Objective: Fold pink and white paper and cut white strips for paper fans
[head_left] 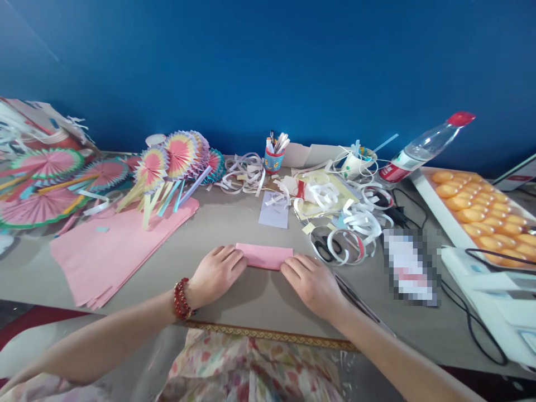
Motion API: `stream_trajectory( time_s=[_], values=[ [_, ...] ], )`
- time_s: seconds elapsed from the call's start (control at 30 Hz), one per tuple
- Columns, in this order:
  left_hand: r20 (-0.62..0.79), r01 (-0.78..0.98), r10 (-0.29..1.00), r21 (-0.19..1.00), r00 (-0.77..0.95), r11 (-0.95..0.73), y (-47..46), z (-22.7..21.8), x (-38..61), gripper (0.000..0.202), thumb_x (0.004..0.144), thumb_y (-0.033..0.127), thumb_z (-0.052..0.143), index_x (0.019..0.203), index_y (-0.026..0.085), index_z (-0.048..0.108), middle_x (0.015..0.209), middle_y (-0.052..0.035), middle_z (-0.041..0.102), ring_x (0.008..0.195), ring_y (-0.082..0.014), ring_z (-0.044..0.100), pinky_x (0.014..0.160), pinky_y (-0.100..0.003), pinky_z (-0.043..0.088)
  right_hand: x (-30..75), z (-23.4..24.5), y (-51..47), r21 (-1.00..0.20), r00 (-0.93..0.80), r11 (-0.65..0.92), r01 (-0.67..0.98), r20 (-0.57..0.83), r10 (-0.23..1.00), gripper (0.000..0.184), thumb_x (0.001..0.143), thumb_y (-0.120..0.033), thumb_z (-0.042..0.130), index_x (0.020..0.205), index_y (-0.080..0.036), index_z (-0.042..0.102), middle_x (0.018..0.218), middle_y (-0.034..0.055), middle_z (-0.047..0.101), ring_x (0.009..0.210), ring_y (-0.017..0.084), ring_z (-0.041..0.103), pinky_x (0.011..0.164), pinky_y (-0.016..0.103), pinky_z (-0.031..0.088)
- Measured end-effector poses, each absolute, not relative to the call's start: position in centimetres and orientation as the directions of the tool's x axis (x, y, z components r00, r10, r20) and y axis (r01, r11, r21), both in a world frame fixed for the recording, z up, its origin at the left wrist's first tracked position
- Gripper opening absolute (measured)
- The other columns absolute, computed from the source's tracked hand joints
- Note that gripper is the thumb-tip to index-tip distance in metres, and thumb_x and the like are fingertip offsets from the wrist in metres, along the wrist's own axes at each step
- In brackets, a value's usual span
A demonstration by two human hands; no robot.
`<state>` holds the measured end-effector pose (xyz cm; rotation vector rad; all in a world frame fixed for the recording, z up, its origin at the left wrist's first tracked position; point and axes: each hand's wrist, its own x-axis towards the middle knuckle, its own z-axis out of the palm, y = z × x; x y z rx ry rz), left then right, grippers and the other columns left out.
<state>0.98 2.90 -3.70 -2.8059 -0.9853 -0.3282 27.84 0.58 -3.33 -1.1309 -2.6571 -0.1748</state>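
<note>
A narrow folded strip of pink paper lies crosswise in front of me, just above the grey tabletop or on it; I cannot tell which. My left hand grips its left end, with the fingers curled and the thumb hidden. At the right end, my right hand holds the strip the same way. A red bead bracelet circles my left wrist. To the left lies a stack of larger pink paper sheets, with round pleated paper fans resting over its far edge.
Curled white paper strips and black-handled scissors lie to the right. A pen cup stands at the back by the blue wall. A plastic bottle, a tray of orange rounded objects and black cables are further right.
</note>
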Motion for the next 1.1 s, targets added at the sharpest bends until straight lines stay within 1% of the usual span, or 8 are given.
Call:
stream_trajectory(
  time_s=[0.1,0.23,0.33,0.47,0.6,0.73,0.9,1.1],
  values=[
    [0.253,0.643,0.621,-0.005,0.742,-0.766,3.2,-3.9,0.9,0.022,0.1,0.016,0.041,0.097,0.015,0.063,0.093,-0.0075,0.064,0.086,-0.0212,0.057,0.076,-0.033,0.045,28.0,-3.4,0.8,-0.054,-0.639,0.672,0.738,0.262,0.723,0.018,0.094,-0.01,0.047,0.09,-0.018,0.062,0.087,0.0053,0.063,0.082,0.019,0.054,0.074,0.03,0.04],
    [0.267,0.669,0.694,0.191,0.669,-0.718,3.9,-3.9,0.6,0.023,0.101,0.025,0.043,0.097,0.017,0.064,0.091,-0.0062,0.065,0.085,-0.0193,0.06,0.078,-0.031,0.047,28.1,-3.5,1.2,-0.125,-0.605,0.644,0.755,0.246,0.757,0.019,0.097,-0.015,0.046,0.088,-0.019,0.062,0.085,0.0048,0.063,0.081,0.019,0.055,0.073,0.03,0.041],
    [0.232,0.654,0.727,0.321,0.646,-0.685,4.5,-3.4,0.5,0.023,0.101,0.029,0.045,0.095,0.018,0.064,0.088,-0.005,0.066,0.083,-0.0178,0.061,0.076,-0.029,0.047,28.1,-3.4,1.5,-0.186,-0.585,0.63,0.754,0.245,0.773,0.018,0.098,-0.018,0.046,0.091,-0.019,0.063,0.086,0.0054,0.064,0.083,0.019,0.057,0.074,0.03,0.042],
    [0.189,0.635,0.746,0.417,0.639,-0.65,5.2,-2.8,0.5,0.021,0.1,0.028,0.047,0.095,0.019,0.065,0.09,-0.0042,0.067,0.084,-0.0172,0.062,0.074,-0.027,0.046,27.8,-3.0,1.9,-0.261,-0.561,0.6,0.756,0.213,0.8,0.017,0.098,-0.02,0.047,0.092,-0.018,0.062,0.089,0.0061,0.065,0.084,0.019,0.059,0.076,0.03,0.043],
    [0.081,0.643,0.77,0.499,0.632,-0.581,6.1,-2.4,0.4,0.02,0.099,0.029,0.049,0.094,0.021,0.066,0.091,-0.0026,0.066,0.083,-0.0157,0.063,0.072,-0.024,0.044,27.6,-2.7,2.5,-0.35,-0.523,0.539,0.766,0.148,0.839,0.019,0.099,-0.025,0.047,0.09,-0.019,0.063,0.087,0.0057,0.065,0.083,0.019,0.06,0.074,0.029,0.043],
    [0.011,0.654,0.783,0.542,0.622,-0.528,7.0,-2.2,0.5,0.017,0.097,0.026,0.051,0.092,0.022,0.066,0.093,-0.0011,0.066,0.084,-0.0152,0.062,0.072,-0.023,0.042,27.5,-2.7,3.2,-0.41,-0.489,0.476,0.778,0.08,0.869,0.017,0.099,-0.027,0.048,0.091,-0.02,0.062,0.086,0.0052,0.066,0.085,0.019,0.062,0.074,0.028,0.043],
    [-0.03,0.668,0.786,0.547,0.618,-0.504,7.7,-1.9,0.7,0.014,0.095,0.026,0.055,0.087,0.021,0.065,0.088,0.0002,0.066,0.082,-0.0159,0.061,0.071,-0.024,0.04,27.3,-2.5,3.9,-0.366,-0.48,0.449,0.815,0.008,0.877,0.011,0.097,-0.024,0.052,0.09,-0.019,0.06,0.089,0.0049,0.068,0.085,0.02,0.063,0.073,0.028,0.04],
    [-0.028,0.678,0.785,0.524,0.619,-0.516,7.6,-1.8,0.8,0.016,0.094,0.028,0.055,0.085,0.02,0.064,0.086,-0.0004,0.065,0.08,-0.0161,0.061,0.07,-0.025,0.04,27.3,-2.4,4.3,-0.335,-0.489,0.453,0.826,-0.027,0.872,0.016,0.098,-0.032,0.052,0.092,-0.02,0.06,0.086,0.0037,0.068,0.08,0.019,0.063,0.067,0.026,0.037]
  ],
)
